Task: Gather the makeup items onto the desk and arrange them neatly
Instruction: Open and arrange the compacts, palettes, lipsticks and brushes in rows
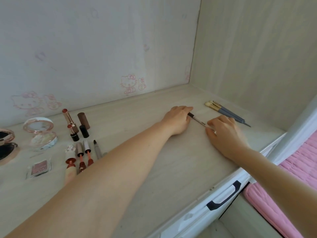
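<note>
**Surfaces.** The bench [171, 169] is pale wood-grain laminate, matte and flat. A low raised lip runs along its back, where it meets a wall [85, 48] papered with faint pink cartoon cats. An upright side panel [257, 48] in the same grain closes the right end.

**Pencil** [199, 120]. Slim white barrel with small dark lettering, dark end pointing left. It sits low over the far right part of the bench; cannot tell whether it touches the surface.
- The left hand [178, 120] curls its fingers over the dark end, with the heel of the palm down on the laminate.
- The right hand [224, 133] pinches the white end between thumb and fingertip. A ring [215, 132] shows on one finger.
- The pencil bridges the gap between the two hands.

**Brushes** [224, 111]. Tapered blue-grey handles, gold ferrules and pale bristles. They lie side by side just beyond the right hand, near the side panel.

**Left cluster**, well apart from both hands.
- Uncapped lipsticks [69, 119] stand upright.
- A glossy round compact [42, 140] is hinged open.
- Gloss tubes [80, 149] lie flat.
- A clear square eyeshadow case [39, 167] holds pink shimmer.

**Edges.** The front edge has white trim and runs diagonally toward the lower right. A dark drawer handle [224, 196] sits below it, and pink quilted bedding [291, 177] lies past it. A broad stretch of open laminate separates the cluster from the hands, crossed only by the left forearm.
</note>
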Demonstrator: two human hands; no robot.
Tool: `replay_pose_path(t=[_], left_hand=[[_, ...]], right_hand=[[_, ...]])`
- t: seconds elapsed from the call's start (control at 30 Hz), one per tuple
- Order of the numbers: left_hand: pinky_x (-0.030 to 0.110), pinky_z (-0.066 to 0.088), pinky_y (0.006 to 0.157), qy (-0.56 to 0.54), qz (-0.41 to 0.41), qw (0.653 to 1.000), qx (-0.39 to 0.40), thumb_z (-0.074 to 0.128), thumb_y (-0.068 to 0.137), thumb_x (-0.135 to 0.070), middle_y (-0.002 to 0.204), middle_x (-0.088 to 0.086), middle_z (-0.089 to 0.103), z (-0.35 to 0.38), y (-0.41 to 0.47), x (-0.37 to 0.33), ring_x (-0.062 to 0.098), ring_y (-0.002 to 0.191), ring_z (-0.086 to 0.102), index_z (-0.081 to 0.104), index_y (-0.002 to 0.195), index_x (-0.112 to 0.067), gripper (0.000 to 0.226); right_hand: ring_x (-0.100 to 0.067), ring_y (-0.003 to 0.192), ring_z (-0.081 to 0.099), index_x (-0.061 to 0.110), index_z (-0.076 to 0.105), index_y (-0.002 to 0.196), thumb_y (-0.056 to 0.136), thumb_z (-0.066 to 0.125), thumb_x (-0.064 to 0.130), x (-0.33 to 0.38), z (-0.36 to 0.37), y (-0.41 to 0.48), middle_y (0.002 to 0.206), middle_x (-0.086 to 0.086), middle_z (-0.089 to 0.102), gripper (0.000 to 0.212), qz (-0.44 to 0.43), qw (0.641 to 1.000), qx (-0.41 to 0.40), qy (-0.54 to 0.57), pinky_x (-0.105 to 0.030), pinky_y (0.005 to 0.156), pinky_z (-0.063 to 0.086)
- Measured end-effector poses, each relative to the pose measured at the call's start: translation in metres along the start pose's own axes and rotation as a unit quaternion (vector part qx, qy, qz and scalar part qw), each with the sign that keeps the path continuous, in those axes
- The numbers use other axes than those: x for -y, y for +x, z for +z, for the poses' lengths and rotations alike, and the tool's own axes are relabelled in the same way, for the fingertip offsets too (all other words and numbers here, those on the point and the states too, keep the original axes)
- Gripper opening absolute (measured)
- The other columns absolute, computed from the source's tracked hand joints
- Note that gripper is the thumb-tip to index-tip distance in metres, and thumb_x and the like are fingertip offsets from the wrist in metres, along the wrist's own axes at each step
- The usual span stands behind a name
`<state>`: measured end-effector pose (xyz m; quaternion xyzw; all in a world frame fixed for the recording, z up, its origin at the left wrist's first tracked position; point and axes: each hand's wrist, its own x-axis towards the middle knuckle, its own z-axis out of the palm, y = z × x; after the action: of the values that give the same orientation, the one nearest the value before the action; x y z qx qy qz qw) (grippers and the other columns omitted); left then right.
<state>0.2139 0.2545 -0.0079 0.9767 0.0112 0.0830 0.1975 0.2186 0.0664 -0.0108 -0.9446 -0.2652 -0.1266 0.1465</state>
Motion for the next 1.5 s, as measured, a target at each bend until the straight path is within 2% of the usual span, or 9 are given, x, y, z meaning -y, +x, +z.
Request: replay_pose_path(t=[0.17, 0.33, 0.53, 0.83, 0.97, 1.07, 1.33, 1.43, 1.5], left_hand=[[0.041, 0.031, 0.110, 0.017, 0.005, 1.000, 0.002, 0.039, 0.098, -0.020, 0.142, 0.009, 0.046, -0.001, 0.004, 0.007, 0.028, 0.134, 0.036, 0.045, 0.138, -0.015, 0.041], [0.042, 0.043, 0.094, 0.044, 0.013, 0.999, -0.018, 0.042, 0.096, -0.019, 0.122, 0.012, 0.057, -0.009, -0.009, 0.010, 0.030, 0.115, 0.050, 0.055, 0.121, -0.016, 0.028], [0.038, 0.047, 0.083, 0.067, 0.029, 0.997, -0.028, 0.052, 0.093, -0.021, 0.108, 0.013, 0.057, -0.028, -0.038, 0.012, 0.031, 0.098, 0.056, 0.061, 0.102, -0.017, 0.014], [0.031, 0.045, 0.087, -0.060, 0.002, 0.998, -0.029, 0.063, 0.089, -0.020, 0.104, 0.000, 0.065, -0.068, -0.107, 0.022, 0.017, 0.099, 0.058, 0.062, 0.094, -0.020, 0.005], [0.024, 0.044, 0.082, -0.115, -0.011, 0.992, -0.058, 0.068, 0.085, -0.018, 0.092, -0.006, 0.068, -0.087, -0.142, 0.026, 0.009, 0.090, 0.061, 0.062, 0.086, -0.024, 0.009], [0.028, 0.048, 0.084, -0.162, -0.021, 0.983, -0.079, 0.071, 0.082, -0.018, 0.087, -0.007, 0.069, -0.102, -0.167, 0.030, 0.011, 0.088, 0.064, 0.063, 0.082, -0.028, 0.013], [0.002, 0.041, 0.068, -0.327, -0.091, 0.925, -0.169, 0.070, 0.084, -0.011, 0.088, -0.005, 0.072, -0.141, -0.244, 0.035, -0.001, 0.078, 0.063, 0.069, 0.092, -0.020, 0.011], [0.008, 0.046, 0.071, -0.390, -0.134, 0.889, -0.200, 0.067, 0.086, -0.009, 0.089, -0.003, 0.073, -0.147, -0.270, 0.044, 0.000, 0.081, 0.066, 0.069, 0.096, -0.019, 0.014], [0.024, 0.054, 0.083, -0.477, -0.159, 0.837, -0.218, 0.062, 0.088, -0.002, 0.088, 0.003, 0.073, -0.151, -0.286, 0.050, 0.011, 0.085, 0.070, 0.068, 0.099, -0.012, 0.016]], right_hand=[[-0.025, 0.108, 0.046, 0.014, 0.062, 0.112, 0.098, 0.042, 0.031, 0.002, 0.000, 0.000, 0.117, -0.004, 0.055, 0.031, -0.002, 1.000, -0.011, 0.002, -0.036, 0.092, 0.042], [-0.025, 0.105, 0.047, 0.013, 0.065, 0.107, 0.097, 0.046, 0.029, 0.004, -0.002, -0.006, 0.113, -0.003, 0.057, 0.027, -0.009, 0.999, -0.034, 0.016, -0.038, 0.090, 0.044], [-0.024, 0.103, 0.048, 0.015, 0.066, 0.101, 0.096, 0.049, 0.028, 0.014, -0.009, -0.024, 0.111, -0.001, 0.057, 0.022, -0.019, 0.998, -0.050, 0.027, -0.036, 0.086, 0.044], [-0.022, 0.104, 0.048, 0.015, 0.068, 0.102, 0.093, 0.056, 0.023, 0.052, -0.020, -0.064, 0.108, 0.000, 0.060, 0.017, -0.034, 0.994, -0.073, 0.071, -0.026, 0.081, 0.040], [-0.019, 0.092, 0.052, 0.015, 0.069, 0.101, 0.092, 0.058, 0.022, 0.075, -0.026, -0.082, 0.094, 0.001, 0.064, 0.015, -0.055, 0.988, -0.092, 0.112, -0.023, 0.075, 0.039], [-0.018, 0.085, 0.053, 0.015, 0.067, 0.099, 0.092, 0.058, 0.021, 0.093, -0.032, -0.094, 0.086, 0.003, 0.065, 0.013, -0.074, 0.984, -0.089, 0.137, -0.022, 0.069, 0.042], [-0.012, 0.086, 0.053, 0.020, 0.067, 0.101, 0.089, 0.060, 0.011, 0.157, -0.037, -0.123, 0.087, 0.012, 0.064, 0.017, -0.102, 0.972, -0.078, 0.197, -0.011, 0.066, 0.039], [-0.006, 0.086, 0.054, 0.024, 0.067, 0.103, 0.088, 0.060, 0.013, 0.183, -0.038, -0.132, 0.089, 0.015, 0.064, 0.019, -0.112, 0.967, -0.061, 0.221, -0.014, 0.067, 0.045], [0.002, 0.083, 0.052, 0.029, 0.064, 0.111, 0.090, 0.060, 0.019, 0.201, -0.039, -0.138, 0.094, 0.014, 0.064, 0.023, -0.117, 0.964, -0.042, 0.233, -0.007, 0.067, 0.042]])
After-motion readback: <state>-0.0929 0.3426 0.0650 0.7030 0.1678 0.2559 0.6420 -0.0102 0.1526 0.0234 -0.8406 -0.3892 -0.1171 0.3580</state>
